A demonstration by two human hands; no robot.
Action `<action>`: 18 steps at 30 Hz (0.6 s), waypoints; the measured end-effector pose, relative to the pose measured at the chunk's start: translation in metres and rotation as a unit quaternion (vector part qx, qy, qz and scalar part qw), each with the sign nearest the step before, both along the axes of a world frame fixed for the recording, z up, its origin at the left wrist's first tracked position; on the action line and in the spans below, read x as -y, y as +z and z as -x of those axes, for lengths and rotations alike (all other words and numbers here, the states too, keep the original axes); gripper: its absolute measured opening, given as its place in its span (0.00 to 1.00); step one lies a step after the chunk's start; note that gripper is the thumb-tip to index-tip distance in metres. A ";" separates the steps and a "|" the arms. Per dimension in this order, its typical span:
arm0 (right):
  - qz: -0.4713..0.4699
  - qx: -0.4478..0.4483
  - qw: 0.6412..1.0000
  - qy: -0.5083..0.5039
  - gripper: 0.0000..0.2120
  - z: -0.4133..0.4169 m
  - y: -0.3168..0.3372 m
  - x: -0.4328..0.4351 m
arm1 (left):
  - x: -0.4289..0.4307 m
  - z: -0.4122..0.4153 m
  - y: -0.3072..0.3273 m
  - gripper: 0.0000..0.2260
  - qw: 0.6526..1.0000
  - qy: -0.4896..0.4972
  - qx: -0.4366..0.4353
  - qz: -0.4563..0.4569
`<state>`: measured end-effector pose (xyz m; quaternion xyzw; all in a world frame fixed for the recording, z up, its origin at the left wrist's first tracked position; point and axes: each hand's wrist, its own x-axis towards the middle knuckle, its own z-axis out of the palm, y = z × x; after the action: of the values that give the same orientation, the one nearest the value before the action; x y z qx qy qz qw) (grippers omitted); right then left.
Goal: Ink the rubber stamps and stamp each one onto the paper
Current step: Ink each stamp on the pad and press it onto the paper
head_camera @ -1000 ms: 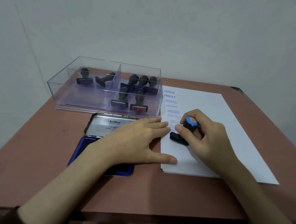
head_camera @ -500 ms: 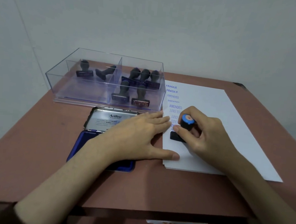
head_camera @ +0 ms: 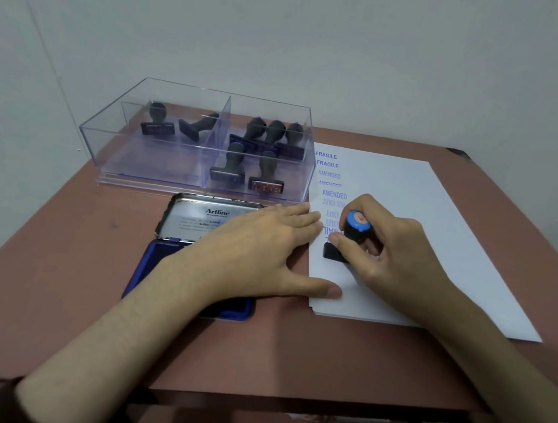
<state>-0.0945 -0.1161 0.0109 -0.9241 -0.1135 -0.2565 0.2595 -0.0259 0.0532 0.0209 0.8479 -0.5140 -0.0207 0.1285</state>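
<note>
Seven dark-handled rubber stamps (head_camera: 230, 166) sit in the clear plastic divided box (head_camera: 158, 167) at the back of the reddish-brown desk (head_camera: 57, 274), two in its left compartment, five in its right, and an eighth is at work! The right hand (head_camera: 400, 258) has its grip clamped round the black stamp with the round blue cap (head_camera: 357, 227), thumb and fingers curled on the handle. The stamp's rectangular base looks pressed onto the white sheet of paper (head_camera: 457, 237), just under a column of blue prints (head_camera: 329, 174) near the sheet's left edge. The left hand (head_camera: 259, 254) lies flat, fingers straight and together, with its fingertips and thumb on that left edge. Its palm hangs over the open blue ink pad tin (head_camera: 165, 261); whether it touches the pad I cannot tell.

Technique now, as I judge it: push straight down through the cap with even weight and no rocking. Some prints above look faint or cut off, which suggests uneven pressure. The flat hand should pin the sheet so it cannot slide. Then lift cleanly and vertically, because a dragged base would smear wet ink. Spacing matters too: the base sits close under the lowest print, and an overlap would muddle both.
</note>
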 end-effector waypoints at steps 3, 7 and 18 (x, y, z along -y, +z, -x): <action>0.004 0.000 1.000 0.000 0.09 0.000 0.000 -0.001 | 0.000 -0.001 0.000 0.38 1.000 0.002 -0.004 -0.005; 0.009 0.000 1.000 -0.004 0.08 0.000 0.001 0.000 | 0.000 0.000 0.000 0.38 1.000 0.004 -0.003 -0.011; -0.128 -0.058 0.990 0.004 0.08 0.000 0.002 0.003 | 0.000 0.001 0.002 0.38 1.000 0.011 0.005 -0.011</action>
<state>-0.0940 -0.1194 0.0129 -0.8964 -0.0678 -0.2135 0.3824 -0.0266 0.0530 0.0226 0.8550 -0.5049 -0.0200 0.1170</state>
